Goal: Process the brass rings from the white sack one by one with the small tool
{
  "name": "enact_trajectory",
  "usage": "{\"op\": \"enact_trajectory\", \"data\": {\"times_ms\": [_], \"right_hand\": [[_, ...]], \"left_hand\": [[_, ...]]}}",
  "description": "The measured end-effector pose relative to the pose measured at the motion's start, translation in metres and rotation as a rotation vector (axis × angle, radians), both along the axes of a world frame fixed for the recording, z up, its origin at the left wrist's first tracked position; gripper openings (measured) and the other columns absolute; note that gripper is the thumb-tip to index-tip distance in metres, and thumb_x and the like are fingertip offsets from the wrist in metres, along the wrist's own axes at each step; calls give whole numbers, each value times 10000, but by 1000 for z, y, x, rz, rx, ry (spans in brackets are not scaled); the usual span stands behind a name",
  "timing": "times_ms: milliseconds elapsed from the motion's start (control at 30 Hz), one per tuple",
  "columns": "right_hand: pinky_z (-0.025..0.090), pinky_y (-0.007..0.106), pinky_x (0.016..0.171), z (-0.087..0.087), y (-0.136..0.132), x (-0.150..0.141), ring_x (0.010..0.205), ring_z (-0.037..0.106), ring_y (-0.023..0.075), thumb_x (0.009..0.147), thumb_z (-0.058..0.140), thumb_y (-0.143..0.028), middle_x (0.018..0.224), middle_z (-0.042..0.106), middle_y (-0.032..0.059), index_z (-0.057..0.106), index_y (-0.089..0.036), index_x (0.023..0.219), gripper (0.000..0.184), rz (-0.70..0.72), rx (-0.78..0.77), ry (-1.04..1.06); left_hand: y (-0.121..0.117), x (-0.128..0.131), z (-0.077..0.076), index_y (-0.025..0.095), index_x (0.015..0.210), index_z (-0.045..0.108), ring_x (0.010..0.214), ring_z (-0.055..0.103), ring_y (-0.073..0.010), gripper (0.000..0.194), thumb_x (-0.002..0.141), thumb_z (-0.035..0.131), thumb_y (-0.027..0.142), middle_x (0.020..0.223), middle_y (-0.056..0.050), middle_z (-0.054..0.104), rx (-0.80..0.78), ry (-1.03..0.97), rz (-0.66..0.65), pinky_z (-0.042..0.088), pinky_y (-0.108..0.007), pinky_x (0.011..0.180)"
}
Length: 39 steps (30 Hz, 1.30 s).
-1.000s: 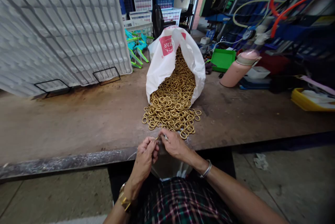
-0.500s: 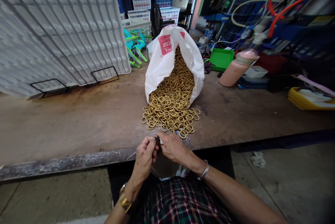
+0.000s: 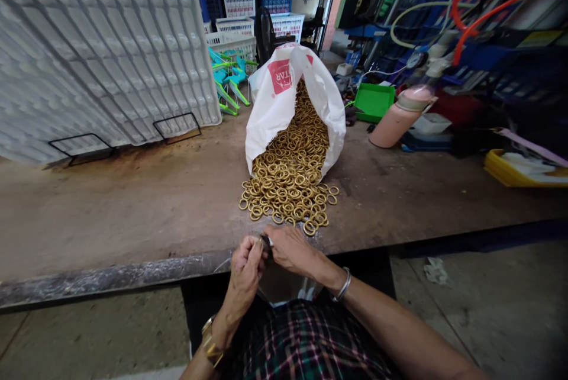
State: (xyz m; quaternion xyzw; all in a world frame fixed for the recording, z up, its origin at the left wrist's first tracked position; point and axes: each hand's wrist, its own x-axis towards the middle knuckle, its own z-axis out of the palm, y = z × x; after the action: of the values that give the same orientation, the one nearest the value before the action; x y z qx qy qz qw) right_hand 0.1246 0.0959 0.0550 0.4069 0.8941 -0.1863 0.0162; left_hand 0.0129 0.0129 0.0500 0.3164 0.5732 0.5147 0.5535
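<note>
My left hand (image 3: pixel 247 261) and my right hand (image 3: pixel 291 251) meet at the table's front edge, fingertips close together. Both are closed in a pinch around a small dark piece (image 3: pixel 266 241) with a whitish bit on its right side. Fingers cover most of it, so its kind cannot be made out. Just beyond my hands, many brass-coloured rings (image 3: pixel 288 190) lie heaped on the table. They spill from the open mouth of a white plastic bag (image 3: pixel 271 116) with red print, which lies on its side.
Ribbed whitish trays (image 3: pixel 110 42) stand upright at left behind black wire stands (image 3: pixel 177 127). Teal and green plastic pieces (image 3: pixel 231 81) lie behind the bag. To the right are a green tray (image 3: pixel 375 102), a pink bottle (image 3: pixel 397 119) and a yellow tray (image 3: pixel 506 171) on the brown tabletop (image 3: pixel 146 208).
My left hand has turned slightly, and the dark piece between the fingers sits at a somewhat different angle. The ring heap and bag look the same.
</note>
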Motion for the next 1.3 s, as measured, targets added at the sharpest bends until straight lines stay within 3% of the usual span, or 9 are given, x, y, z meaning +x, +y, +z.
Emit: {"op": "enact_trajectory", "data": {"times_ms": [133, 200, 367, 467, 567, 733, 867, 1067, 1300], "right_hand": [[317, 240, 567, 0, 5, -6, 707, 605, 182, 762, 439, -151, 774, 650, 80, 516, -152, 984, 236, -23, 16, -9], [330, 242, 577, 2, 6, -12, 729, 609, 189, 760, 454, -149, 802, 650, 78, 490, -152, 1008, 251, -65, 37, 0], [376, 265, 634, 4, 11, -30, 794, 615, 208, 819, 398, -138, 891, 643, 103, 396, -155, 1119, 300, -201, 125, -12], [395, 278, 641, 1, 15, -37, 803, 619, 229, 834, 393, -162, 885, 639, 102, 411, -175, 1083, 250, -201, 139, -75], [408, 287, 633, -1, 16, -41, 797, 625, 239, 834, 370, -132, 864, 641, 97, 434, -188, 1052, 234, -202, 153, -118], [418, 291, 625, 1, 13, -43, 801, 629, 240, 822, 377, -106, 871, 640, 101, 444, -196, 1066, 269, -184, 193, -155], [409, 287, 621, -1, 14, -44, 801, 626, 231, 821, 375, -100, 888, 639, 97, 465, -203, 1063, 278, -187, 217, -143], [366, 271, 618, -4, 20, -43, 769, 616, 205, 811, 379, -100, 885, 647, 89, 515, -195, 1020, 267, -211, 201, -40], [336, 225, 664, -4, 22, -22, 779, 569, 148, 763, 424, -79, 842, 630, 43, 534, -179, 1009, 287, -23, 126, 276]], "left_hand": [[-9, 5, 16, 178, 678, 485, 435, 325, -56, 331, 790, 508, 489, 529, 48, 414, -4, -173, -112, 252, -172, 407], [-9, 5, 19, 172, 687, 498, 440, 323, -52, 312, 787, 524, 467, 542, 42, 431, -20, -310, -98, 236, -165, 399], [-4, -2, 11, 156, 720, 502, 472, 390, -51, 261, 762, 576, 402, 717, -16, 564, -28, -473, 63, 211, -150, 357], [-5, -7, 8, 178, 796, 504, 471, 424, -62, 186, 747, 598, 330, 696, -5, 577, -49, -565, 97, 239, -146, 358], [-5, -12, 8, 177, 888, 538, 478, 450, -65, 233, 698, 638, 266, 659, 7, 571, -75, -681, 113, 264, -143, 365], [-1, -19, 3, 119, 661, 555, 561, 533, -88, 188, 641, 691, 247, 680, -27, 590, -114, -812, 195, 315, -151, 385], [0, -22, 2, 111, 627, 551, 629, 577, -123, 212, 617, 720, 238, 714, -42, 606, -129, -761, 223, 355, -166, 411], [7, -22, 6, 136, 662, 496, 498, 480, -63, 298, 627, 722, 327, 608, 30, 519, -46, -631, 218, 295, -147, 372], [22, -29, 3, 191, 990, 481, 427, 408, -54, 422, 682, 646, 428, 571, 67, 498, 41, -192, 309, 277, -139, 357]]}}
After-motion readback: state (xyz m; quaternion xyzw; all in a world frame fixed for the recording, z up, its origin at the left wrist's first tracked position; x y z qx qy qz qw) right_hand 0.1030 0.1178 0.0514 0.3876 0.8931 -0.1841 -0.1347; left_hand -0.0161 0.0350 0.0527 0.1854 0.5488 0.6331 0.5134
